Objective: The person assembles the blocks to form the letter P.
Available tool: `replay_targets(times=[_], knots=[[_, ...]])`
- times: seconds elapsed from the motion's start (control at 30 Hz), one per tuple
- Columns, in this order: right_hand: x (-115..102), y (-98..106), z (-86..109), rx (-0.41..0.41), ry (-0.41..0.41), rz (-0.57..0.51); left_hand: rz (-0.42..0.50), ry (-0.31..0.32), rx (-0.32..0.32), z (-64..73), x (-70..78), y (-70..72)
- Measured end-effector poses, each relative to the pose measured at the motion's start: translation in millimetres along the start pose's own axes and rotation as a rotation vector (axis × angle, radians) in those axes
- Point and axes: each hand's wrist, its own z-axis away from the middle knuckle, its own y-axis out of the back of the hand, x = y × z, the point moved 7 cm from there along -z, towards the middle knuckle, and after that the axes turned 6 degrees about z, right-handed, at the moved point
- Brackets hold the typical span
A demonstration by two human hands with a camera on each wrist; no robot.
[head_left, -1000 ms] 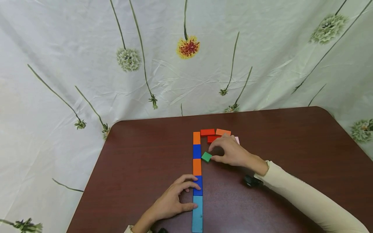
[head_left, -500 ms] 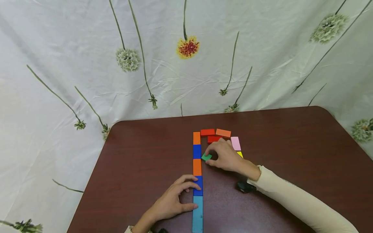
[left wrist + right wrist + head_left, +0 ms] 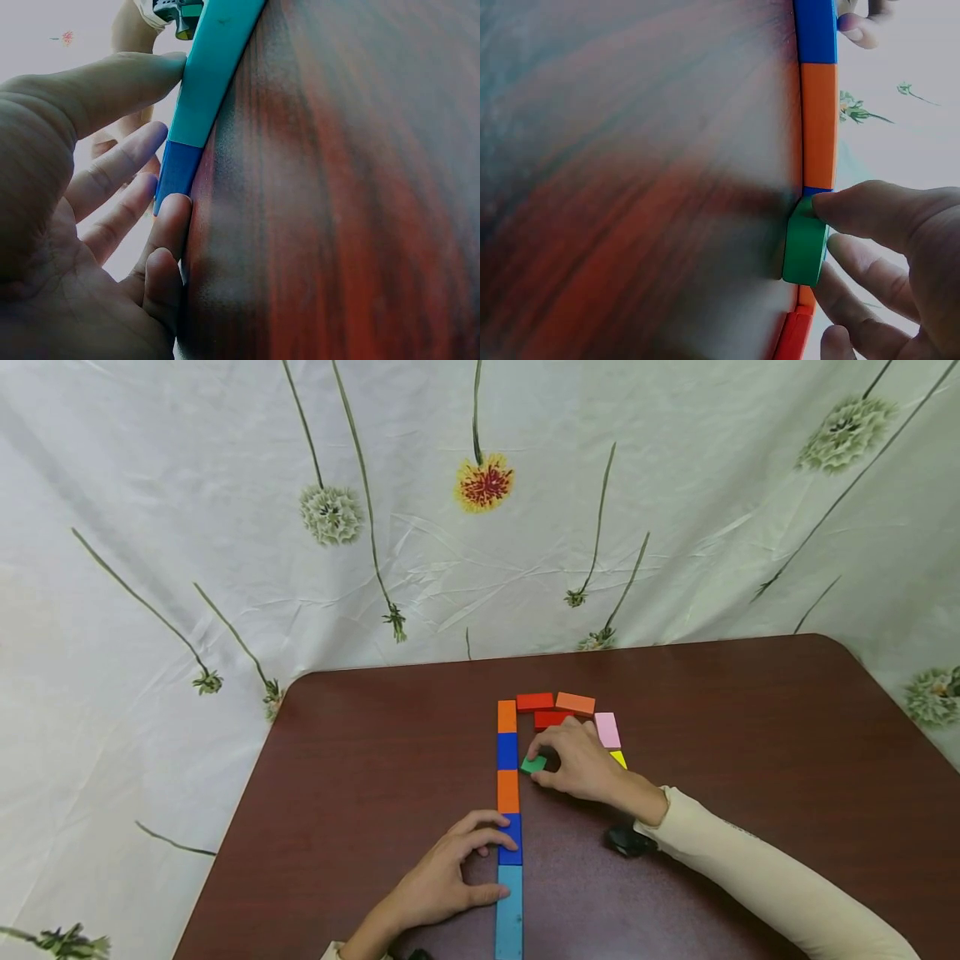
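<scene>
A straight row of blocks runs away from the near side in the head view: a long teal block [image 3: 509, 910], a dark blue block [image 3: 513, 853], an orange block [image 3: 507, 792], another blue block [image 3: 507, 751] and another orange block [image 3: 507, 716]. My left hand [image 3: 446, 877] rests along the row's left side, its thumb touching the teal block and its fingertips on the nearer blue block. Just right of the row, my right hand [image 3: 581, 764] pinches a small green block [image 3: 805, 244] between thumb and fingers. That block sits slightly turned near the far blue block.
Two red blocks [image 3: 535, 702], a lighter orange block [image 3: 575, 703], a pink block [image 3: 607, 730] and a partly hidden yellow block [image 3: 618, 758] lie beyond and right of my right hand. The dark wooden table [image 3: 360, 760] ends at a flower-patterned cloth [image 3: 420, 560].
My right hand has moved left onto the green block and now pinches it. The pink block and part of the yellow one have come into sight. My left hand has stayed put.
</scene>
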Motion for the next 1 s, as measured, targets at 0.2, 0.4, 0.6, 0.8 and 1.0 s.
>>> replay_targets(times=[0.2, 0.4, 0.6, 0.8, 1.0], knots=[[-0.7, -1.1, 0.5, -0.01, 0.024, -0.01, 0.003, 0.005, 0.0, 0.3, 0.1, 0.2], [-3.4, -2.8, 0.9, -0.027, 0.06, -0.03, 0.001, 0.005, 0.001, -0.4, -1.2, -0.3], [-6.2, -3.3, 0.2, -0.027, 0.089, -0.048, -0.001, 0.011, -0.002, -1.2, -2.2, -0.8], [-7.3, -3.8, 0.0, -0.022, 0.103, -0.069, 0.001, 0.019, -0.002, -1.5, -2.8, -0.7], [-6.2, -5.6, 0.1, -0.028, 0.103, -0.075, 0.004, 0.012, -0.004, -1.4, -2.2, -0.5]])
